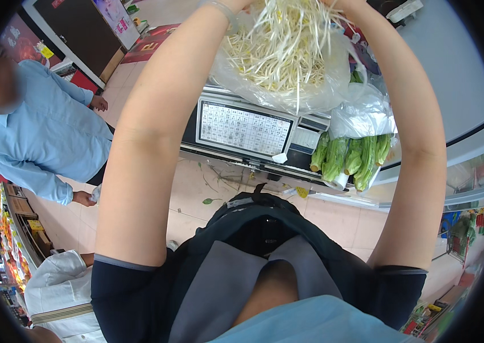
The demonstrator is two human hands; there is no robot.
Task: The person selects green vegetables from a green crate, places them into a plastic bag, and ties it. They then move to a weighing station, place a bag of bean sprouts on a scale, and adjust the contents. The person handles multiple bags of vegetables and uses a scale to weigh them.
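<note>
Both of my arms reach to the top edge of the picture, which cuts off most of each hand. A long clump of bean sprouts [287,47] hangs between them, over more sprouts in an open clear plastic bag [332,73]. My left hand [243,4] is at the bag's left side, below a pale bangle [220,7] on the wrist. Sprout ends lie against my right hand [345,5]; its fingers are mostly hidden. The bag rests on a weighing scale, whose keypad panel [244,126] faces me.
Green leafy stalks [349,158] and a filled plastic bag [362,111] lie right of the scale. A person in a light blue shirt [49,128] stands at left; another in white [62,296] is lower left. Leaf scraps [210,200] litter the tiled floor.
</note>
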